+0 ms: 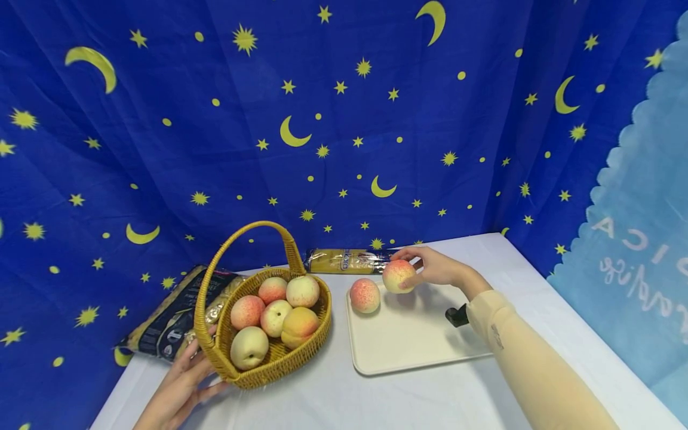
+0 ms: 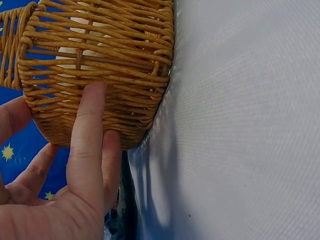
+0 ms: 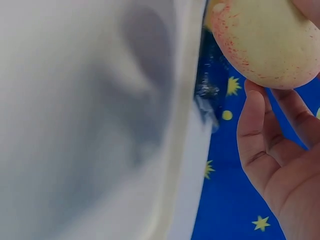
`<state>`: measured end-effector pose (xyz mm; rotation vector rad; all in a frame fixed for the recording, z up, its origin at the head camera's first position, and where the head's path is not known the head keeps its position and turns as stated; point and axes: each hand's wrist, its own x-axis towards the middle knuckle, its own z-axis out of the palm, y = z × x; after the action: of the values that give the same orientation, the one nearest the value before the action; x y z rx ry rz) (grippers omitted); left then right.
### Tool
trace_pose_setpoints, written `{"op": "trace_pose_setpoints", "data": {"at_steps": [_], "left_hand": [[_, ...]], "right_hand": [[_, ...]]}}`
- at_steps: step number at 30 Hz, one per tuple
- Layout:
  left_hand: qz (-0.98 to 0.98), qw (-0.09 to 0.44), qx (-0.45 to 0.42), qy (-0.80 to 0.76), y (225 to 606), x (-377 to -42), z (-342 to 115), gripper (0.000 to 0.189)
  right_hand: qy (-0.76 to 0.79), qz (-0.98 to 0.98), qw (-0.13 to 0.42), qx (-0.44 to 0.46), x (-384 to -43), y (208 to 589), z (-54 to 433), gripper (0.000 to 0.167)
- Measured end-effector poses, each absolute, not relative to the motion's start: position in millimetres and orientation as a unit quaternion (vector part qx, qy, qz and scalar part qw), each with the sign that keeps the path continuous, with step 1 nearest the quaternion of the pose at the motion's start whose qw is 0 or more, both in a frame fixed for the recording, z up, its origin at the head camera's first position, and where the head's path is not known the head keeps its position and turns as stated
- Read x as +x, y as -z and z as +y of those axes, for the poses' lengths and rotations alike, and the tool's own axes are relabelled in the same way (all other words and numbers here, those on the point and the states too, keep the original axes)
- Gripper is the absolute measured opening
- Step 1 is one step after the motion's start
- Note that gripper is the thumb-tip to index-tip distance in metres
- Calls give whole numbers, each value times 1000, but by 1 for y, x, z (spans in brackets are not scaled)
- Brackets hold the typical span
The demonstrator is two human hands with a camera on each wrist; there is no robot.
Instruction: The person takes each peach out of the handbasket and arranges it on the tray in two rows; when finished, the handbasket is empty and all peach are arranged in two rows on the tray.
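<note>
A pink-and-cream peach (image 1: 398, 276) is gripped by my right hand (image 1: 438, 267) above the far side of a cream tray (image 1: 414, 346). The right wrist view shows this peach (image 3: 270, 42) raised off the tray, fingers around it. Another peach (image 1: 365, 295) lies at the tray's left end. My left hand (image 1: 180, 382) touches the left side of a wicker basket (image 1: 285, 367) with extended fingers. In the left wrist view, the fingertips of that hand (image 2: 75, 165) rest against the woven wall. Several peaches (image 1: 273, 318) lie inside the basket.
Behind the basket at left leans a dark package (image 1: 172, 322). A yellow pasta packet (image 1: 344, 261) lies along the table's back edge. The basket's tall arched handle (image 1: 258, 226) stands up. A blue star-patterned cloth (image 1: 344, 119) hangs behind the white table (image 1: 301, 406).
</note>
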<state>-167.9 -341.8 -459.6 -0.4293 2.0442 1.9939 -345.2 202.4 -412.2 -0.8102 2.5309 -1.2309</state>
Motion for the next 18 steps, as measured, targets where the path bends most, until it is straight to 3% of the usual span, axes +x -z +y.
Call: {"op": "trace_pose_setpoints", "data": {"at_steps": [18], "left_hand": [[707,116,-144,-682,460,-167,-341,74]], "right_hand": [[451,856,63,-244,-339,456,202,67]]}}
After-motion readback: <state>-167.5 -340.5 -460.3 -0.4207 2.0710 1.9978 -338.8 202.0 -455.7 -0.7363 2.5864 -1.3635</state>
